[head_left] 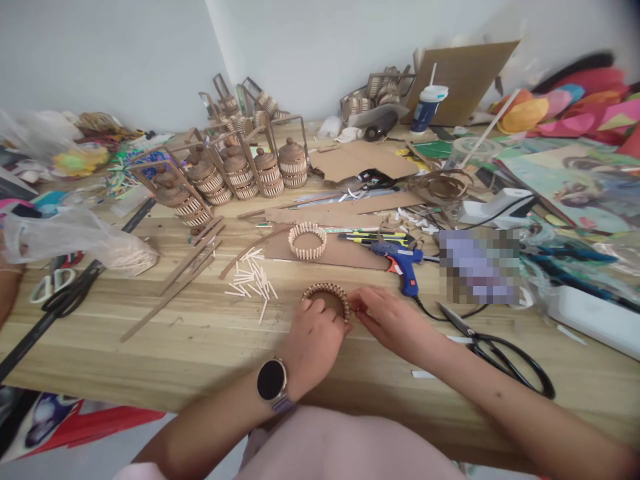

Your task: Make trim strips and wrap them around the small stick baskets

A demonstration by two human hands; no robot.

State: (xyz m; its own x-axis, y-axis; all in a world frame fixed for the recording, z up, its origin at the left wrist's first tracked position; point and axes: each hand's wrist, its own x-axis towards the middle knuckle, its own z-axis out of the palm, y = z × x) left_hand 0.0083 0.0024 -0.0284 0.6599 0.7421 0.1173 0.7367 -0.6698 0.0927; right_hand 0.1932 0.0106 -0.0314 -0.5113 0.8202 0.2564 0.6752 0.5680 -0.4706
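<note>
My left hand, with a watch on its wrist, is closed on a small round cardboard piece walled with short wooden sticks. Its fingers reach inside the ring and over the near rim. Against the right side of that ring, my right hand has its fingers pinched together; whether a thin strip is between them is hidden. Just behind lies a second stick-walled ring, paler and standing upright on cardboard. To the left are loose short sticks in a scattered pile.
A blue glue gun, green-black cutters and black scissors lie to the right. Several miniature lidded baskets with tall handles stand at back left. Brown strips and a stick-filled bag lie left; a cup stands behind.
</note>
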